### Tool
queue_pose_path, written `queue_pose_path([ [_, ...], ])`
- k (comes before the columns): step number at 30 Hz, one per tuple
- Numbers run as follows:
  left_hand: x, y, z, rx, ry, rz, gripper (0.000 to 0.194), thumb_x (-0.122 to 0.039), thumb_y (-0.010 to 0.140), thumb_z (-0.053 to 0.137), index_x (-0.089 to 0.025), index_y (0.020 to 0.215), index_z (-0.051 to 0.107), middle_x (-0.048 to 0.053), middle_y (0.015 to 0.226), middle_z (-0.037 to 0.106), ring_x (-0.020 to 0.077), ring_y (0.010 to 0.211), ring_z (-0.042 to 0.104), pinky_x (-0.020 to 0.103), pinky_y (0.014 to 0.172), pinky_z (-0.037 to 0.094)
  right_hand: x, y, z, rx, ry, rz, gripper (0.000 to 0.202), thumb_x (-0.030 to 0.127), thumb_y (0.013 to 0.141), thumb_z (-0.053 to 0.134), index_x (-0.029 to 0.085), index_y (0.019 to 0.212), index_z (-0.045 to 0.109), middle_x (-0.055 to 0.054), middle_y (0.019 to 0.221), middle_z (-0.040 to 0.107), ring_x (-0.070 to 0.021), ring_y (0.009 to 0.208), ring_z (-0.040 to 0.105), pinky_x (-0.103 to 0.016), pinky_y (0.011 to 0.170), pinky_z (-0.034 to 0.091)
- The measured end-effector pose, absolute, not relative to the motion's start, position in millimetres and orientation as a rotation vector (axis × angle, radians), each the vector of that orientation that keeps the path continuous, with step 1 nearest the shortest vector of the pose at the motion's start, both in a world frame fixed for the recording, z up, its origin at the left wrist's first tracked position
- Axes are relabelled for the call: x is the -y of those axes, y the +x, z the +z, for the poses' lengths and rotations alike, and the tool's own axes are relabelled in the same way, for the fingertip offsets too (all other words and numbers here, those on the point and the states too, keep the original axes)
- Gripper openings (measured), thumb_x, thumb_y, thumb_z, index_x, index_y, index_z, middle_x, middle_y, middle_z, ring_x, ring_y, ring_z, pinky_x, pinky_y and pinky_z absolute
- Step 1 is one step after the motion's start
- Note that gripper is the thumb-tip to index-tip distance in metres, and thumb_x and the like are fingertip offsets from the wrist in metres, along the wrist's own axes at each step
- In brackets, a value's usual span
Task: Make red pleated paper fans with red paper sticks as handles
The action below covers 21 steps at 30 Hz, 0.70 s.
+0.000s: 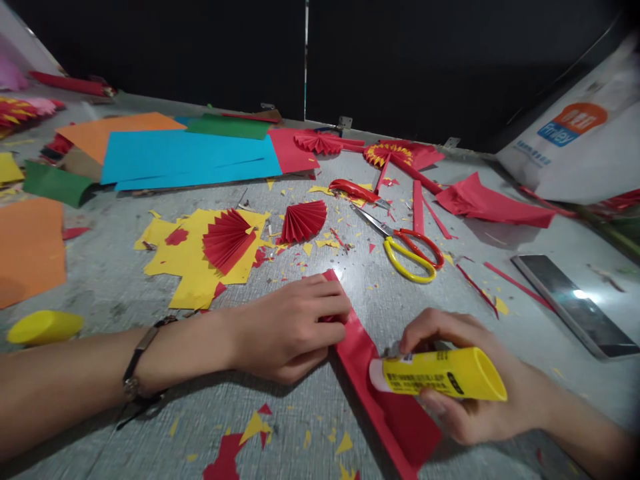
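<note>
"Left hand: what is its state?"

"Closed. Its fingers are curled over the far end of the red paper strip, grasping it at the surface of the counter."

"Specify the right hand."

"It grasps the yellow glue stick between thumb and fingers. The tube is tilted toward the left; its white end touches the strip."

"Give the strip's position relative to both hands."

"It runs diagonally between them, from beneath the left fingertips to the near edge of view. The right hand is on its right side, over the wider near portion."

"List the adjacent items."

"Beyond the strip, to the right: scissors, blades parted slightly, and a red-handled cutter near their tips. Beyond the left hand: one pleated red fan on yellow paper, and a second fan to its right. Beside the left forearm: a yellow cap."

"And the outer area?"

"Far left: a blue sheet. Right: a phone; behind it, a white bag."
</note>
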<state>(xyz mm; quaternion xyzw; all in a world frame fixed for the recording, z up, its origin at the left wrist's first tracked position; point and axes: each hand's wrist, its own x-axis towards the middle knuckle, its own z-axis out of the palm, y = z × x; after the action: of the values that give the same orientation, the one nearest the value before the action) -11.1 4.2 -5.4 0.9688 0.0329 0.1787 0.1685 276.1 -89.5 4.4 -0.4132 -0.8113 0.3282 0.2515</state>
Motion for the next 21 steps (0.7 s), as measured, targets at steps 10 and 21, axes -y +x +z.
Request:
queue_pose_path([
  [10,-3,-11,-5,-0.099,2.755,0.491,0.015,-0.011,0.097,0.051,-0.016,0.094,0.065,0.015,0.106,0.072,0.0294,0.102,0.062,0.046,0.094,0.055,97,268,8,2.066,-0.982,0.763,0.026,0.053,0.101,0.063,0.03,0.112,0.058,0.0,0.078,0.071,-0.0169,0.059,0.066,-0.03,0.055,0.05],
  [21,-2,-9,-5,-0.125,2.744,0.531,0.014,-0.01,0.095,0.053,-0.017,0.092,0.064,0.014,0.104,0.073,0.0306,0.102,0.064,0.047,0.095,0.054,99,268,18,2.625,-0.704,0.621,0.033,0.029,0.115,0.034,0.018,0.105,0.064,0.001,0.071,0.056,-0.0148,0.061,0.05,-0.03,0.059,0.038],
])
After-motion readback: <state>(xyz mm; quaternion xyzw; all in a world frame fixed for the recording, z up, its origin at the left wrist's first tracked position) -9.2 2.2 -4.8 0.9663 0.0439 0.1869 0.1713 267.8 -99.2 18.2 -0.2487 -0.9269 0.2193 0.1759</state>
